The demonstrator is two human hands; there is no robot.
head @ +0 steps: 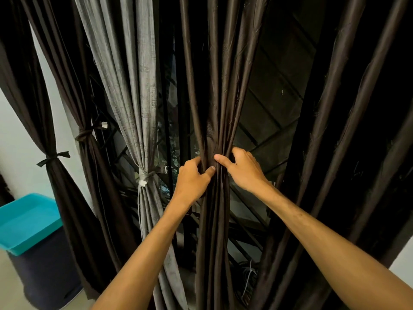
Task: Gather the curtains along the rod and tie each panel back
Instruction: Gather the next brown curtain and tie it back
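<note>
Head camera faces forward, close to the curtains [214, 108] (single view).

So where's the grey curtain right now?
In the head view, left of centre: the grey curtain hangs tied, between a tied brown panel and the middle brown panel.

Both bare forearms are raised and stretched forward, converging toward the middle. The left hand [192, 179] is held with its back to the camera, its fingers curled round the left side of the gathered brown panel [214, 209] and its thumb pressed across the front. The right hand [244, 168] is set just beside it, slightly higher, with fingers hooked behind the same bundle and thumb laid across the front. The thumbs are nearly touching.
</note>
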